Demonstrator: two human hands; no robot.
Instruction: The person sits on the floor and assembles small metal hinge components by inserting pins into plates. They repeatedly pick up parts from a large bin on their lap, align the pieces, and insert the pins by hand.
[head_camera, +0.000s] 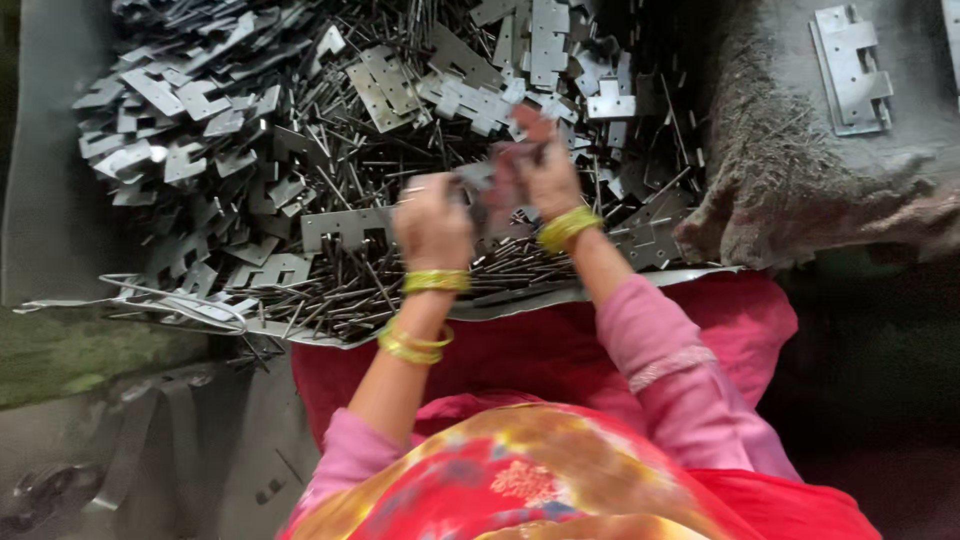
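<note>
Between the fingertips, just above the near edge of the heap, sits a small grey metal hinge leaf (478, 180), held flat and shared by both hands so that it stays level with the eyes looking down on it. The left hand (432, 225) is curled into a near fist, its fingers closed over the leaf's left end; a thin pin seems to stick out beside the knuckles, though blur makes that uncertain. The right hand (541, 165) pinches the other end, fingers bent and closed on the metal, thumb hidden behind. Holding the piece from both ends looks like a way to steady it while its knuckles are lined up, as far as one can judge.

Yellow-green bangles (436, 281) ring the left wrist, with a second set (410, 343) lower on the forearm, and another bangle (568, 226) rings the right. Pink sleeves (650, 340) run back to a red and orange garment.

Under the hands spreads a pile of loose hinge leaves and steel pins (330, 130), tipped out on a thin metal sheet (520, 298) whose edge rests over the red lap, so stock lies within easy reach. Right of the pile is a coarse grey cloth (790, 170), and on it, well apart, lies a larger flat hinge plate (850, 70).
</note>
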